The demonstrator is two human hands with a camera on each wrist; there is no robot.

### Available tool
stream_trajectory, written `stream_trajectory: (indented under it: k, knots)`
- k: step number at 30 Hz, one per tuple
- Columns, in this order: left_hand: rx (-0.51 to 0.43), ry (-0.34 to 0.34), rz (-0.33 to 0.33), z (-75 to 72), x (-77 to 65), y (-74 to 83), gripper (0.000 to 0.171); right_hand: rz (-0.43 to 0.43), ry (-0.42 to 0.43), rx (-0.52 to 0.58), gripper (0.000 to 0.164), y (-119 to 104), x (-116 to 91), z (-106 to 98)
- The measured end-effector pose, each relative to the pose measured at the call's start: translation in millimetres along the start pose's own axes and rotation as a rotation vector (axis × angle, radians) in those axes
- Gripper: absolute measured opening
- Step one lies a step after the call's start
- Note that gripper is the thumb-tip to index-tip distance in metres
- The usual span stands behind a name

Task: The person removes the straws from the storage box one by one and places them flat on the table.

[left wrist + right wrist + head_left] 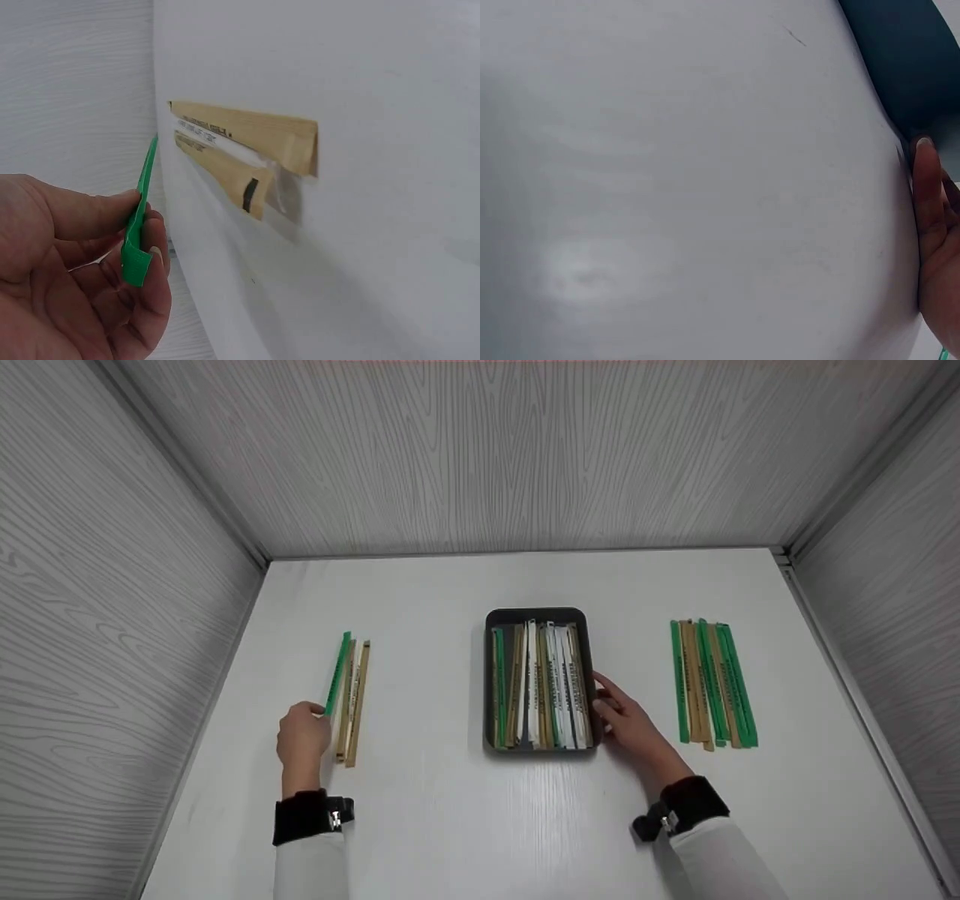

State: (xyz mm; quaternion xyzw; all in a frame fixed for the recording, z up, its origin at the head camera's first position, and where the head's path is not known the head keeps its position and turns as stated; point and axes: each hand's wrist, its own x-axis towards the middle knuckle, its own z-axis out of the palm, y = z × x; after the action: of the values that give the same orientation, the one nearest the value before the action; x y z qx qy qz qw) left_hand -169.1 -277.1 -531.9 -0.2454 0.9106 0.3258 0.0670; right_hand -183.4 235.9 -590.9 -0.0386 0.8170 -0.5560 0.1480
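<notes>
My left hand (304,735) pinches a long, thin green paper packet (338,675) between thumb and fingers. In the left wrist view the packet (136,232) is held up off the table, its folded end towards the camera. Close beside it lie tan packets (358,709) and a white one (225,139). My right hand (630,727) rests against the right side of a dark tray (536,615). The tray holds several white, tan and green packets (532,682). In the right wrist view, one straight digit touches the tray's wall (904,67); the other fingers are mostly hidden.
On the table's right side lies a row of several green and tan packets (712,682). The table (450,825) is white, with wood-grain panels (480,457) standing at the back and both sides.
</notes>
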Motion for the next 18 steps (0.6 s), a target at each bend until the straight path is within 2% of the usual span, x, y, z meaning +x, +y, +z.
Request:
stream_trajectory:
  k: [4, 9, 16, 18]
  knots:
    - [-0.023, 0.019, -0.024, 1.8, 0.5, -8.1, 0.032, 0.007, -0.001, -0.008, 0.055, 0, 2, 0]
    - [-0.021, 0.0, -0.044, 4.0, -0.9, -12.9, 0.032, 0.023, -0.015, 0.009, 0.056, -4, 2, -1]
    - [-0.003, -0.044, -0.054, 5.1, -2.5, -13.5, 0.032, 0.015, -0.035, 0.001, 0.056, -34, -13, -2]
    - [0.0, -0.054, -0.06, 5.6, -2.8, -13.4, 0.032, 0.021, -0.034, 0.001, 0.056, -37, -14, -2]
